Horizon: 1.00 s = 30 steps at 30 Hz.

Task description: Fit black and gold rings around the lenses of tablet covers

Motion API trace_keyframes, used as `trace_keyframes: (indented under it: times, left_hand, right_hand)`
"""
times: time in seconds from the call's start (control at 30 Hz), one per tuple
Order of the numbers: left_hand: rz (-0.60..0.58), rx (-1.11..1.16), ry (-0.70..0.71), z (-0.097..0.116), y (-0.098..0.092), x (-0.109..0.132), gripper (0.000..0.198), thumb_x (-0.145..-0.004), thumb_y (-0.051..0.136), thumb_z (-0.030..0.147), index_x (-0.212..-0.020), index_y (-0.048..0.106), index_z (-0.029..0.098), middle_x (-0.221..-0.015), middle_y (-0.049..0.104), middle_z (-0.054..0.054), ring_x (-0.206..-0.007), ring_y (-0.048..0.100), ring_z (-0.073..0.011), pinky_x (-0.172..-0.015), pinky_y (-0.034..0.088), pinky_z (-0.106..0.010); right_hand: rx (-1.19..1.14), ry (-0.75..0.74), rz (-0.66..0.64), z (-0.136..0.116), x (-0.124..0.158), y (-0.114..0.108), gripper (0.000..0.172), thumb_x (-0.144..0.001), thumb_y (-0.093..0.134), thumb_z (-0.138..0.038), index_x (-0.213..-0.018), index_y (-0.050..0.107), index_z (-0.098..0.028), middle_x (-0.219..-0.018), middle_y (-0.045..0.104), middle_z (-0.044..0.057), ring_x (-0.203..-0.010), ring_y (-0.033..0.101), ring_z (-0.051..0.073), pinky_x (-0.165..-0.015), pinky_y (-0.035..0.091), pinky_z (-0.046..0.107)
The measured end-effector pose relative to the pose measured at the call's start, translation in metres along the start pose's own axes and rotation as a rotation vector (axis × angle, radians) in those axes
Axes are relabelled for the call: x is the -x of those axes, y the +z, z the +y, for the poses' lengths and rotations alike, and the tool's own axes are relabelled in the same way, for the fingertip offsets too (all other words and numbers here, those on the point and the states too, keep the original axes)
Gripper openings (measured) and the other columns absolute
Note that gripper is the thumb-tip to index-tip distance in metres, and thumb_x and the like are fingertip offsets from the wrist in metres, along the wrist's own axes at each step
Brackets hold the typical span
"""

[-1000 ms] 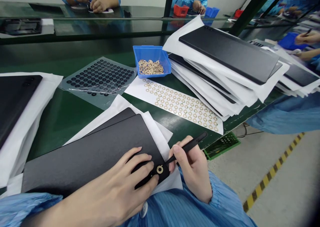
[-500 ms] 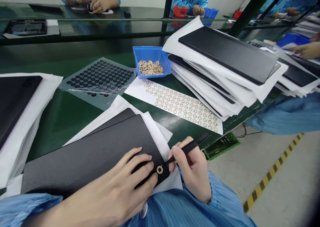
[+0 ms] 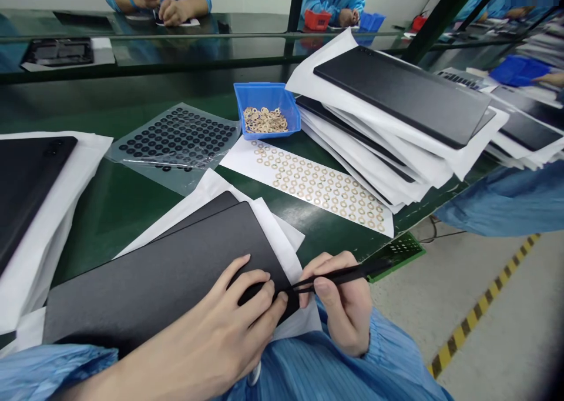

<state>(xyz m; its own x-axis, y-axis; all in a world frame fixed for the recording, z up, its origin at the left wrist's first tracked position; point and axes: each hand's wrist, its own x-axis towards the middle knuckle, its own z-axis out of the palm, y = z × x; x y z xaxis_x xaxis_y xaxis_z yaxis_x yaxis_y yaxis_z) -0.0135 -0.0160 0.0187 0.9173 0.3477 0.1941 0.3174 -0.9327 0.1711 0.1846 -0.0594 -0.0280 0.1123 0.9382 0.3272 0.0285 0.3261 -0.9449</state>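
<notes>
Dozens of gold rings [image 3: 265,120] fill a blue bin [image 3: 253,128]; the right hand [image 3: 341,307] grips tweezers [image 3: 335,276].

A factory line with a green workbench [image 3: 110,224] and blue-smocked co-workers [image 3: 332,1].

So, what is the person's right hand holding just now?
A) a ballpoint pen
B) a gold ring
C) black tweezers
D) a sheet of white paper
C: the right hand pinches black tweezers, their tips reaching toward the black flat case under the left hand.
</notes>
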Motion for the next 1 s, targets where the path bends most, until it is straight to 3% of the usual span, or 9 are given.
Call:
trace_keyframes:
  times: [0.27, 0.57, 0.7, 0.83, 0.93, 1.0]
  left_hand:
    - [-0.035, -0.029, 0.021, -0.005, -0.002, 0.0, 0.038, -0.09, 0.049, 0.026, -0.125, 0.051, 0.012, -0.106, 0.057, -0.01, -0.109, 0.045, -0.0296, -0.101, 0.034, -0.057]
    - [0.015, 0.033, 0.002, -0.006, -0.002, -0.001, 0.026, -0.09, 0.048, 0.021, -0.113, 0.057, 0.012, -0.103, 0.06, -0.007, -0.109, 0.047, -0.0253, -0.106, 0.03, -0.051]
    - [0.0, 0.072, -0.015, -0.006, -0.001, -0.001, 0.024, -0.091, 0.046, 0.021, -0.11, 0.058, 0.013, -0.1, 0.059, -0.006, -0.108, 0.047, -0.0244, -0.108, 0.028, -0.051]
    - [0.038, 0.101, -0.041, -0.006, 0.003, 0.001, 0.021, -0.09, 0.049, 0.024, -0.107, 0.059, 0.015, -0.098, 0.059, -0.005, -0.107, 0.047, -0.024, -0.109, 0.024, -0.051]
    - [0.042, 0.103, -0.048, -0.005, 0.004, 0.003, 0.022, -0.09, 0.049, 0.024, -0.109, 0.057, 0.016, -0.098, 0.059, -0.004, -0.105, 0.048, -0.023, -0.109, 0.025, -0.05]
    - [0.041, 0.098, -0.042, -0.003, 0.003, 0.003, 0.022, -0.09, 0.048, 0.025, -0.109, 0.057, 0.017, -0.097, 0.059, -0.004, -0.103, 0.049, -0.0222, -0.107, 0.027, -0.049]
  right_hand:
    - [0.044, -0.055, -0.003, -0.003, -0.002, 0.001, 0.008, -0.091, 0.046, -0.018, -0.095, 0.05, -0.023, -0.071, 0.057, 0.001, -0.058, 0.056, 0.015, -0.051, 0.046, 0.029]
    - [-0.037, -0.072, 0.008, 0.002, 0.003, 0.003, 0.002, -0.092, 0.047, -0.024, -0.092, 0.049, -0.023, -0.071, 0.058, 0.001, -0.05, 0.054, 0.013, -0.043, 0.044, 0.025]
    - [-0.092, -0.043, -0.047, -0.011, -0.009, -0.004, 0.005, -0.093, 0.046, -0.027, -0.091, 0.049, -0.023, -0.069, 0.058, 0.001, -0.047, 0.052, 0.012, -0.039, 0.043, 0.024]
    - [0.068, -0.188, -0.067, -0.043, -0.059, -0.013, 0.008, -0.092, 0.049, -0.028, -0.086, 0.052, -0.022, -0.069, 0.059, 0.002, -0.05, 0.057, 0.012, -0.043, 0.047, 0.026]
    - [0.328, -0.318, -0.074, -0.058, -0.125, -0.01, 0.015, -0.092, 0.049, -0.031, -0.081, 0.051, -0.02, -0.07, 0.059, 0.002, -0.055, 0.06, 0.013, -0.053, 0.051, 0.028]
    - [0.418, -0.395, -0.039, -0.052, -0.177, -0.003, 0.019, -0.092, 0.047, -0.037, -0.084, 0.049, -0.02, -0.072, 0.059, 0.002, -0.055, 0.06, 0.012, -0.055, 0.051, 0.028]
